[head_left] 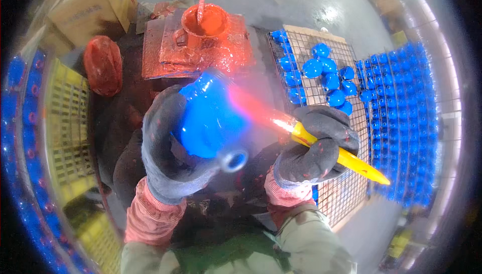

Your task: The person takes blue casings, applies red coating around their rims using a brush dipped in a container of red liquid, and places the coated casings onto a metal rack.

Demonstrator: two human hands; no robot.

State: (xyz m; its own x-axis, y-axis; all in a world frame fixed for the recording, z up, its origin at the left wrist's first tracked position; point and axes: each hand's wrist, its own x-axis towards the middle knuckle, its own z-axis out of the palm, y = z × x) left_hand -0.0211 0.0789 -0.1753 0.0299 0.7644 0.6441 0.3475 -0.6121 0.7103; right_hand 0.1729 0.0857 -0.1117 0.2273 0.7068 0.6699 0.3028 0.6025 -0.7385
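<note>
My left hand (pixel 168 143), in a dark glove, is wrapped round a glossy blue rounded metal-looking part (pixel 211 121). A short tube-like end (pixel 233 160) with a round hole points down to the right from it. My right hand (pixel 321 143), also gloved, grips a paintbrush (pixel 364 166) by its yellow handle. The brush's red-coated end meets or nearly meets the blue part's right side; blur hides the exact contact. Beyond them stands a red-smeared mug (pixel 193 39) of red paint (pixel 208 24), with a stick (pixel 202 3) leaning in it.
The mug rests on a red-stained board (pixel 155 53). To its left lies a red-coated bundle (pixel 103 65), near cardboard boxes (pixel 83 15). At right, a wire rack (pixel 346 198) holds several blue parts (pixel 329 80); more blue parts (pixel 401 118) stand in rows beyond. Yellow crates (pixel 68 123) are at left.
</note>
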